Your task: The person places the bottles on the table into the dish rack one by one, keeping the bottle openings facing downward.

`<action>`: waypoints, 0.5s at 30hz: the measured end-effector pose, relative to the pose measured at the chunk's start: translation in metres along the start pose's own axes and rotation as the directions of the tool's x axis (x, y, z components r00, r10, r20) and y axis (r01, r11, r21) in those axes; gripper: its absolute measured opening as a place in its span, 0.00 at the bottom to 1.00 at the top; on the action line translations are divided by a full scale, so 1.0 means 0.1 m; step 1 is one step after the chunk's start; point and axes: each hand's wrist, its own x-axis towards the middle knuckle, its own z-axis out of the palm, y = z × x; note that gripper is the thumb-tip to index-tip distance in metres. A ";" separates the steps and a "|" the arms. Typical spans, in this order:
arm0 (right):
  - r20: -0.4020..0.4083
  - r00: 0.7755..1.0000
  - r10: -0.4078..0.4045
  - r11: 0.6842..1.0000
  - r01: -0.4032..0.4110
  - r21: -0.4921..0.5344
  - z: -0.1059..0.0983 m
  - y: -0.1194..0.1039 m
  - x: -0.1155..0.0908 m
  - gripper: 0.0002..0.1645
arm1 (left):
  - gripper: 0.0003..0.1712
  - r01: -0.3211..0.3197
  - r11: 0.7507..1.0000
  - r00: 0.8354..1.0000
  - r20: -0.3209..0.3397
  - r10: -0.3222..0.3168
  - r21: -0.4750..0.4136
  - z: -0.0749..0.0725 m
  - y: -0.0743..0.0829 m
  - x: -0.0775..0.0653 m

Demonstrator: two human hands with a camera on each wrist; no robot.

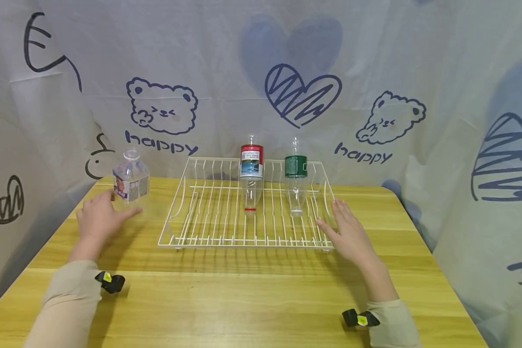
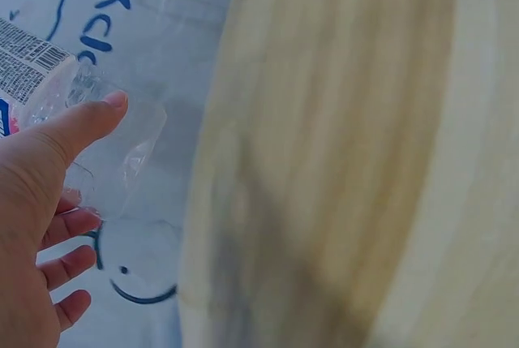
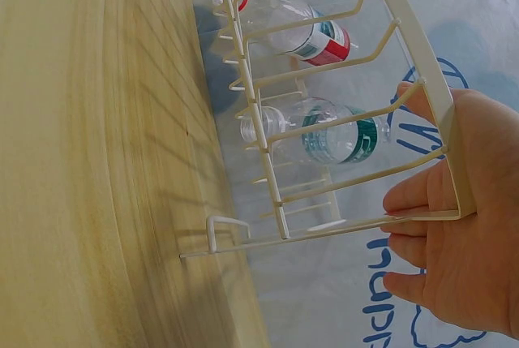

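Observation:
At the left of the table, a clear plastic bottle (image 1: 131, 176) with a printed label stands upright with its mouth up. My left hand (image 1: 99, 215) is right at its lower part, thumb and fingers spread apart; in the left wrist view the thumb overlaps the clear bottle base (image 2: 134, 149). My right hand (image 1: 350, 229) rests at the right side of a white wire rack (image 1: 213, 246), fingers straight along the rim. Inside the rack, a bottle with a red and white label (image 1: 252, 162) and a bottle with a green label (image 1: 296, 166) stand neck down.
The wooden table (image 1: 226, 299) carries the rack in its middle, toward the back edge. A pale curtain (image 1: 222, 63) with drawn bears and hearts hangs behind and around it.

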 end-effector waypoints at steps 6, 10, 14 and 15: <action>-0.005 1.000 -0.002 1.000 0.002 0.000 0.00 0.00 -0.02 0.51 | 0.54 -0.034 0.999 0.998 -0.058 0.036 0.033 -0.15 0.16 0.00; -0.008 1.000 -0.002 1.000 0.002 0.003 -0.01 -0.01 -0.02 0.51 | 0.53 -0.067 0.997 0.993 -0.096 0.071 0.042 -0.24 0.28 -0.02; -0.004 1.000 -0.002 1.000 0.002 0.002 0.00 -0.01 -0.01 0.51 | 0.50 -0.103 0.994 0.987 -0.119 0.108 0.042 -0.33 0.42 -0.06; -0.002 1.000 -0.002 1.000 0.002 0.000 -0.01 -0.01 -0.01 0.52 | 0.49 -0.112 0.993 0.986 -0.123 0.116 0.041 -0.36 0.45 -0.06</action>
